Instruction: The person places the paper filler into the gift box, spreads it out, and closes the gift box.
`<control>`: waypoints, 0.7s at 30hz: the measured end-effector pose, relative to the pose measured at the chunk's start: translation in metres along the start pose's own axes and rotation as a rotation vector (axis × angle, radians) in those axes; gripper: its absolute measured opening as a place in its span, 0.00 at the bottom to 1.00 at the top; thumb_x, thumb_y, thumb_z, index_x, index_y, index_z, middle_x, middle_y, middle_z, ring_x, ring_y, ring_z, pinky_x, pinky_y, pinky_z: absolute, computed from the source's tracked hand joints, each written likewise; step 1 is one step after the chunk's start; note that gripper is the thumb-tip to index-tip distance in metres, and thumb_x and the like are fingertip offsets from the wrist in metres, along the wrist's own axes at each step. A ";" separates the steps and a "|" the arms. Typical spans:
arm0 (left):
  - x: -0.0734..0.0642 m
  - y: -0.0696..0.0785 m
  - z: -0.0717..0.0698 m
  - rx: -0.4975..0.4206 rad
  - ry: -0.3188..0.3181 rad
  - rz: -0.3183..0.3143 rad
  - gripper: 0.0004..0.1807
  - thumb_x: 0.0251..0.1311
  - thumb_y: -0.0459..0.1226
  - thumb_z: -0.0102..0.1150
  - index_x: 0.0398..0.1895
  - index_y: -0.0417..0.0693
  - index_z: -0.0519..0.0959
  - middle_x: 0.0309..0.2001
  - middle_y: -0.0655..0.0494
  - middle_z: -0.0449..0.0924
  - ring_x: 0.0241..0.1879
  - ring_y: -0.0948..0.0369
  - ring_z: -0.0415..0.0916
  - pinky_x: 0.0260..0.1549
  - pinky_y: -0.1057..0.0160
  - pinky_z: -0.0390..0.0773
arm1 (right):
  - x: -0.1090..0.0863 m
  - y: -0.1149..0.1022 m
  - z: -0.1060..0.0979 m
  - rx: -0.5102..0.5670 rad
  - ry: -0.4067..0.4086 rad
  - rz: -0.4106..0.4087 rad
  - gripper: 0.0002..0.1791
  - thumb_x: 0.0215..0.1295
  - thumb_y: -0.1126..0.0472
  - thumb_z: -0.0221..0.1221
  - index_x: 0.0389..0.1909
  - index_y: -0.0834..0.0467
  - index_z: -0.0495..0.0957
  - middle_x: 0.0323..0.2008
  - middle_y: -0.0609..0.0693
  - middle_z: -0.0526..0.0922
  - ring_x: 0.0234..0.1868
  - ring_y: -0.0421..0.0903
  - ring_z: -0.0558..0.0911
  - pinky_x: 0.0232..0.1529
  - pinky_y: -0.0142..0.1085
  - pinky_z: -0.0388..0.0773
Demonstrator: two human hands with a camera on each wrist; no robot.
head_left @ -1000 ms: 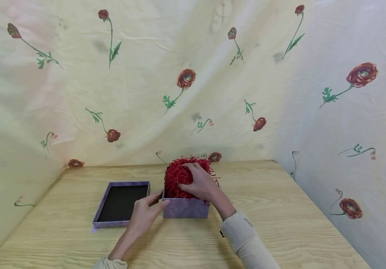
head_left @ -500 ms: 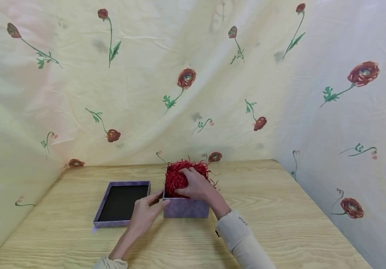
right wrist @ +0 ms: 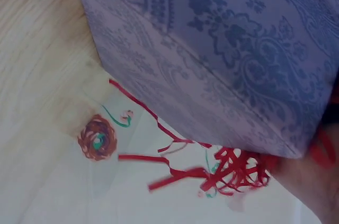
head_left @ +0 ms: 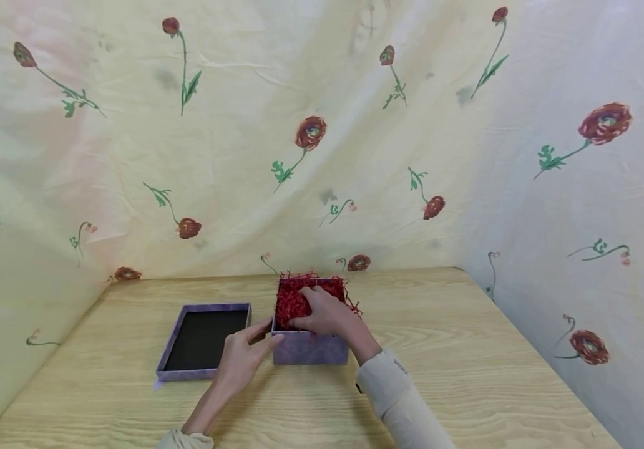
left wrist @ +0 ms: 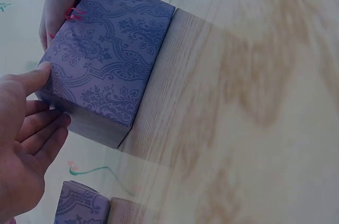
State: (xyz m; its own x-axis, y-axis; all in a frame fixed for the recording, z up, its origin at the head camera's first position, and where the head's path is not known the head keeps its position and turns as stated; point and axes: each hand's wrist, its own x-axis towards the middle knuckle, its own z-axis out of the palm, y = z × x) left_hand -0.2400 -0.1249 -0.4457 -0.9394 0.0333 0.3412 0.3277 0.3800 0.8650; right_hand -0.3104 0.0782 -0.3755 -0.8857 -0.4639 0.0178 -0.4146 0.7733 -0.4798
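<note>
A purple patterned box (head_left: 311,347) stands at the middle of the table, heaped with red shredded paper (head_left: 292,302). My left hand (head_left: 243,358) steadies its near left corner. The left wrist view shows the thumb on the patterned face and the fingers on the adjoining side of the box (left wrist: 108,54). Inside the box, my right hand (head_left: 327,312) presses on the paper, thumb and forefinger spread apart; the other fingertips are hidden. Red strips (right wrist: 235,173) poke out over the box edge in the right wrist view.
Left of the box lies its shallow lid (head_left: 205,340), black inside up, with a bit of ribbon at its near corner. The wooden table (head_left: 440,349) is enclosed behind and at the sides by flower-printed cloth (head_left: 232,137).
My right hand has moved down and slightly left into the box. The paper heap has sunk from well above the rim to near it. The left hand and lid stay put.
</note>
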 end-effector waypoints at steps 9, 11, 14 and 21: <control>-0.001 -0.001 0.000 0.004 0.000 0.004 0.29 0.66 0.48 0.70 0.65 0.39 0.81 0.60 0.40 0.81 0.56 0.44 0.82 0.49 0.49 0.84 | -0.028 0.001 -0.014 0.029 0.151 -0.140 0.31 0.72 0.49 0.65 0.70 0.60 0.72 0.67 0.60 0.72 0.66 0.59 0.74 0.64 0.56 0.73; -0.001 -0.001 0.000 0.003 0.001 0.012 0.29 0.66 0.47 0.70 0.65 0.39 0.81 0.60 0.40 0.81 0.56 0.44 0.82 0.48 0.50 0.84 | -0.035 0.005 -0.018 0.057 0.191 -0.166 0.30 0.73 0.51 0.65 0.70 0.60 0.73 0.66 0.60 0.73 0.66 0.60 0.75 0.64 0.57 0.73; -0.002 -0.001 0.000 0.000 0.004 0.010 0.29 0.66 0.47 0.70 0.65 0.39 0.81 0.60 0.40 0.81 0.56 0.44 0.82 0.48 0.50 0.84 | -0.046 0.016 -0.022 0.104 0.244 -0.188 0.29 0.73 0.52 0.65 0.69 0.60 0.73 0.66 0.60 0.73 0.66 0.61 0.75 0.62 0.58 0.74; -0.001 -0.001 0.000 -0.007 0.004 0.030 0.29 0.67 0.46 0.70 0.64 0.38 0.81 0.60 0.39 0.81 0.56 0.44 0.82 0.49 0.50 0.84 | -0.072 0.046 -0.026 0.133 0.322 -0.240 0.30 0.70 0.57 0.68 0.69 0.60 0.73 0.65 0.55 0.74 0.61 0.57 0.78 0.56 0.55 0.79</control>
State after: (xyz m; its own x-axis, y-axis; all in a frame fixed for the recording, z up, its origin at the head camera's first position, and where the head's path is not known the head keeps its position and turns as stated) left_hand -0.2399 -0.1257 -0.4468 -0.9288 0.0405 0.3683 0.3561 0.3724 0.8571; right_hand -0.2708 0.1588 -0.3766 -0.7961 -0.4486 0.4062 -0.6051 0.5872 -0.5376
